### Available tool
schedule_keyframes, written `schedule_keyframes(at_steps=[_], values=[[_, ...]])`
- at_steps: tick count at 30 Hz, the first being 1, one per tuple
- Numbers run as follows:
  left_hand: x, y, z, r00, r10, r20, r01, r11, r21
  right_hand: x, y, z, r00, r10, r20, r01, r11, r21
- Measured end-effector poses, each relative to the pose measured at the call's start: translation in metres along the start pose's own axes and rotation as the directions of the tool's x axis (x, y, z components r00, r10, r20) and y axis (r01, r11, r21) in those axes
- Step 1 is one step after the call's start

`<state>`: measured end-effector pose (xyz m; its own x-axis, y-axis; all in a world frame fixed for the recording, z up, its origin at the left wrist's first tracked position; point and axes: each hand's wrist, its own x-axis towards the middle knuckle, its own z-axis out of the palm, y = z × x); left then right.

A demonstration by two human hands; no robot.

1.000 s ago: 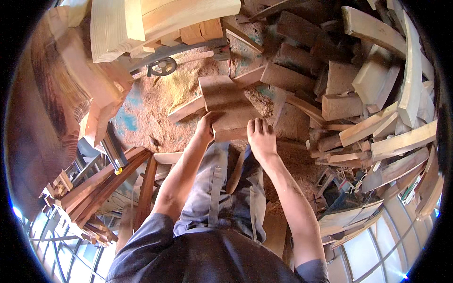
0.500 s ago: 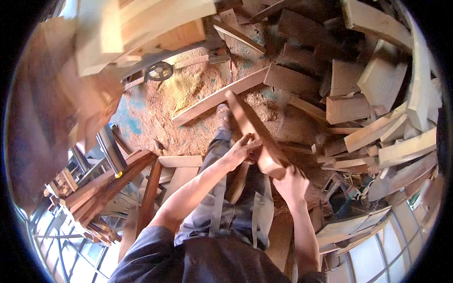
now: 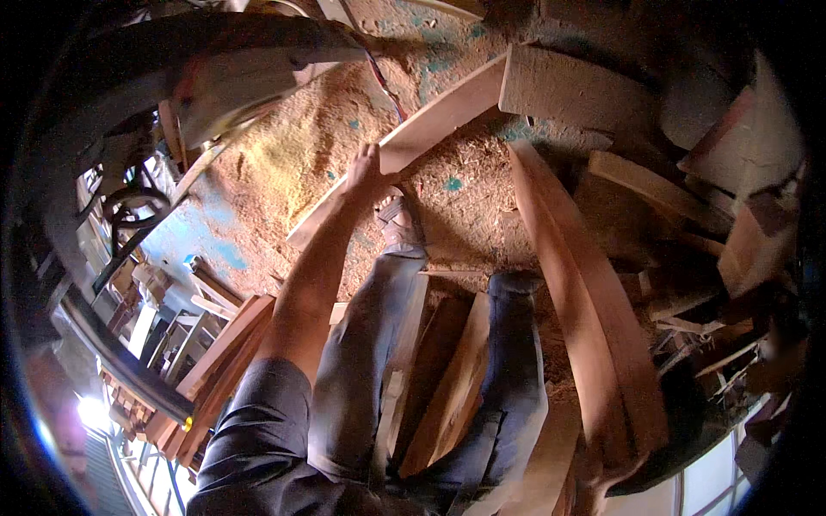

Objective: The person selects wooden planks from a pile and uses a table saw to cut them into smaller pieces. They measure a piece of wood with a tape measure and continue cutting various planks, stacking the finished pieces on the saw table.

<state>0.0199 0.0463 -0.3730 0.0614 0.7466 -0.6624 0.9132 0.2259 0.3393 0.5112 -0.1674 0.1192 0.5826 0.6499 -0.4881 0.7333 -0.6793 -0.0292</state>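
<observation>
A long, pale wooden board (image 3: 452, 107) lies slantwise on the sawdust-covered floor. My left hand (image 3: 366, 170) reaches down past my shoe, its fingers closed over the upper edge of that board near its middle. To the right of my legs a thick, reddish-brown wooden beam (image 3: 576, 284) is tilted, its narrow far end pointing at the floor and its near end close to my body. My right hand (image 3: 609, 471) is at the near end of the beam, holding it; shadow and blur hide most of its fingers.
Sawdust (image 3: 275, 163) is heaped left of the board. Several wooden blocks and planks (image 3: 576, 86) crowd the right side. A black handwheel (image 3: 136, 208) and a dark metal bar (image 3: 120, 357) are at the left, near stacked reddish strips (image 3: 228, 357). More planks (image 3: 452, 387) lie between my legs.
I have bent lower. My left hand has left the beam and moved forward onto the floor board. The beam has swung right and back, staying with my right hand.
</observation>
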Motion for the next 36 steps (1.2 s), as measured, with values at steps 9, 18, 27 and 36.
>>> schedule_keyframes(at_steps=[9, 18, 27, 36], values=[[0.047, -0.068, 0.077, 0.992, 0.121, 0.035, -0.109, 0.965, -0.240, 0.014, 0.010, -0.002, 0.996, 0.075, -0.041, -0.075, 0.997, -0.006], [0.069, -0.123, 0.112, 0.921, 0.104, 0.375, 0.197, 0.707, -0.679, 0.049, 0.021, -0.021, 0.997, 0.021, -0.076, -0.019, 0.999, 0.029], [0.081, -0.098, 0.048, 0.958, 0.191, 0.213, -0.022, 0.793, -0.609, 0.070, 0.026, -0.040, 0.993, 0.044, -0.109, -0.043, 0.999, 0.008], [0.041, -0.094, -0.026, 0.960, 0.164, 0.227, -0.117, 0.971, -0.209, 0.080, 0.026, -0.048, 0.992, 0.060, -0.113, -0.060, 0.998, 0.002]])
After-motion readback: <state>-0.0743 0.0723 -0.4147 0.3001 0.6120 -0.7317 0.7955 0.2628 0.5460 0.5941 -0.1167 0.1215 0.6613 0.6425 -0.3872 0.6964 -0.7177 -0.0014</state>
